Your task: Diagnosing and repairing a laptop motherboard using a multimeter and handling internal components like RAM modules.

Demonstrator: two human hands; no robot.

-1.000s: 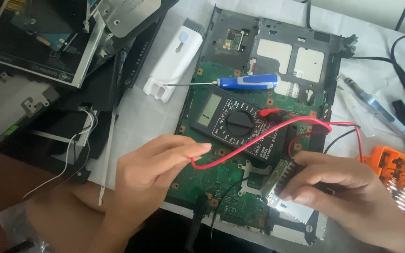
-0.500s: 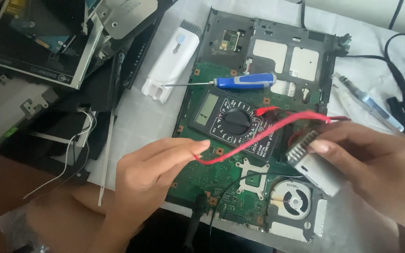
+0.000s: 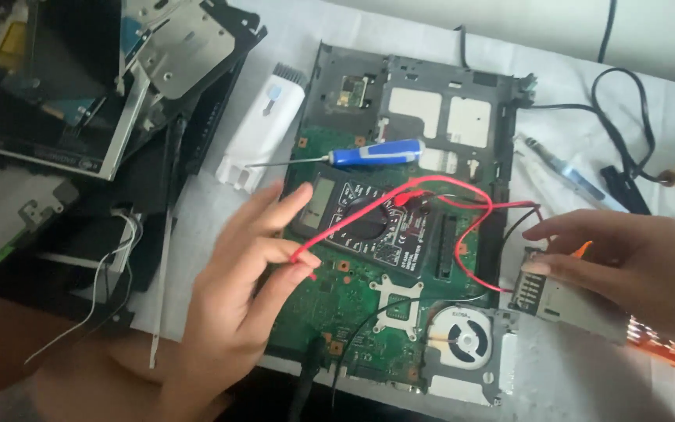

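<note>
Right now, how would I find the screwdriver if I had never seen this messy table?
Find the big green circuit board in the middle of the table. Just above the black multimeter lying on it rests the screwdriver. It is the only tool with a blue and white handle, its thin metal tip pointing left toward a white plastic case.

A small grey rectangular screen (image 3: 321,201) sits at the left end of the black multimeter (image 3: 369,223).
</note>
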